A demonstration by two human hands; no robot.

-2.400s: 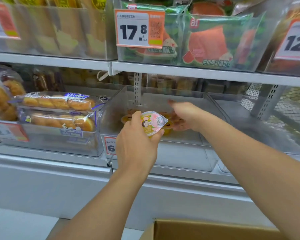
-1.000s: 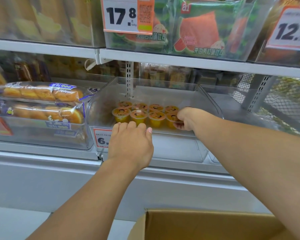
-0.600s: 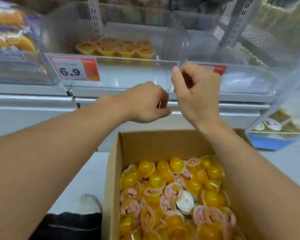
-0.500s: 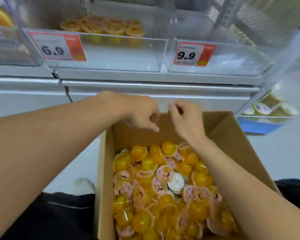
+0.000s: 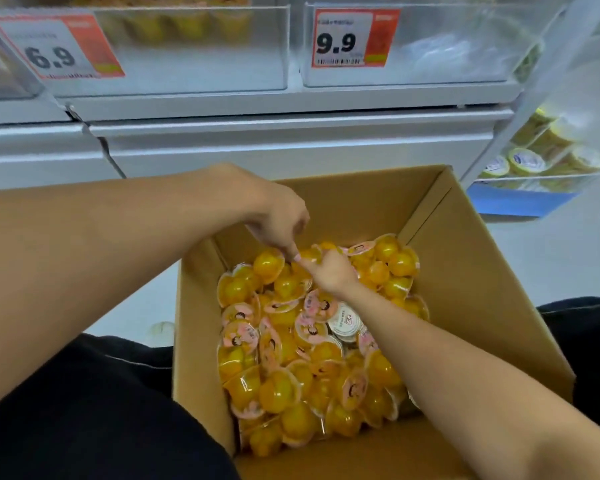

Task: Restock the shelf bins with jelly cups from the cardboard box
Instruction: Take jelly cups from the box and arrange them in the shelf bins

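An open cardboard box (image 5: 465, 271) stands in front of me, filled with several orange jelly cups (image 5: 291, 375) with pink cartoon lids. Both of my hands are down in the box at the far end of the pile. My right hand (image 5: 329, 271) has its fingers curled round a jelly cup there. My left hand (image 5: 278, 216) points its bunched fingertips down onto the cups right beside it; whether it holds one is hidden. Above, the clear shelf bin (image 5: 194, 46) tagged 6.9 holds a row of jelly cups (image 5: 174, 26), seen blurred.
To the right of that bin is a clear bin (image 5: 447, 46) tagged 9.9. Low on the right, another rack holds yellow tubs (image 5: 534, 157) above a blue edge. My dark-clothed legs (image 5: 101, 410) flank the box. The white shelf base is just beyond it.
Both hands left the shelf bin, where the left had set down a cup, and dropped into the box. My view tilted down from the shelf to the box.
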